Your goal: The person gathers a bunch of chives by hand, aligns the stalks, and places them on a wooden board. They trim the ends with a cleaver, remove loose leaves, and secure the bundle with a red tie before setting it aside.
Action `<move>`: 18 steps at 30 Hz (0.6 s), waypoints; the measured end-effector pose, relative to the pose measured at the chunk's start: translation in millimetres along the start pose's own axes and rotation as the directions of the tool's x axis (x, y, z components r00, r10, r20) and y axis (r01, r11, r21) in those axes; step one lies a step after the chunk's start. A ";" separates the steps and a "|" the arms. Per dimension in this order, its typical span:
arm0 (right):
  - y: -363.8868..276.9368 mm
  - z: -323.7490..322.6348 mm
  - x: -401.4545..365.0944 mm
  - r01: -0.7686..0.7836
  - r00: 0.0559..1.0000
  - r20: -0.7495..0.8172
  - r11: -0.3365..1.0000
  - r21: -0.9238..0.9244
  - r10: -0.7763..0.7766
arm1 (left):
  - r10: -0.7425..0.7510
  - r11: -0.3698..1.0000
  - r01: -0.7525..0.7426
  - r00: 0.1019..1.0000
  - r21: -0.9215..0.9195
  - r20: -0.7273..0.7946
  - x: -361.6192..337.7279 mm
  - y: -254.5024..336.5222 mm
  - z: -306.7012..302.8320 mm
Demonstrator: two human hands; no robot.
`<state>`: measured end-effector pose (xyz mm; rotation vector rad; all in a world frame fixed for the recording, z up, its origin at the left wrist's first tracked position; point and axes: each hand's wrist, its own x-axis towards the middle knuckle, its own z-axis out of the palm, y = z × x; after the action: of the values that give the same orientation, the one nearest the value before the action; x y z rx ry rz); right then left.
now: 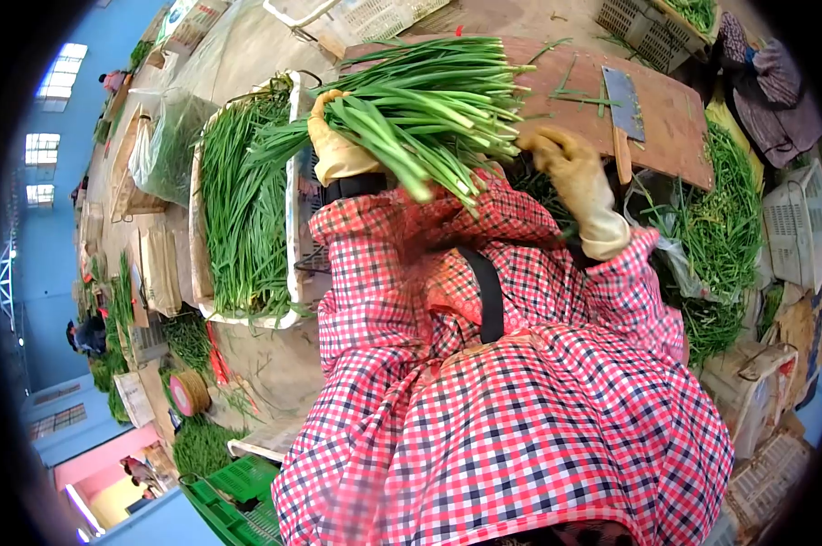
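Note:
My left hand (334, 141), in a tan work glove, is wrapped around a bunch of Chinese chives (397, 127). Their pale cut ends point right, and the green leaves trail left over a crate. More chives (438, 59) lie behind the held bunch on a reddish-brown board (575, 64). Just right of the stalk ends is my right hand (561, 164), also gloved, its fingers loosely bent and apart with nothing visible in them. A cleaver (623, 105) with a wooden handle rests on the board beyond that hand, beside loose green scraps.
At left stands a white crate (293, 182) full of chives. A heap of green trimmings (720, 218) lies at right below the board. A green crate (238, 500) and a twine spool (190, 392) are at lower left. Another person (775, 91) sits at upper right.

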<state>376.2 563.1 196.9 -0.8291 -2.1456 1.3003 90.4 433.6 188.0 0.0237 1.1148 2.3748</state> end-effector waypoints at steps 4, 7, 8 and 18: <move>30.2 -41.9 -21.4 -0.322 0.947 0.024 0.946 0.029 0.321 | -0.085 0.990 0.080 0.996 -0.113 -0.042 48.1 -5.5 -32.7; 12.5 -27.0 -25.3 -0.249 0.968 0.113 0.916 0.316 0.224 | -0.111 0.994 0.114 0.974 0.001 -0.198 44.1 -2.7 -13.1; 7.5 -19.7 -25.6 -0.172 0.985 0.098 0.878 0.447 0.143 | -0.116 0.993 0.118 0.976 -0.004 -0.182 49.1 -6.0 -15.8; -33.0 20.8 10.4 -0.040 0.978 0.203 0.997 -0.069 0.053 | -0.070 0.993 0.047 0.971 -0.108 -0.229 33.4 -15.4 7.7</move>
<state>346.9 546.1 218.8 -0.8064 -2.3520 1.3993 69.9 462.4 175.5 -0.3263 1.0799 2.4234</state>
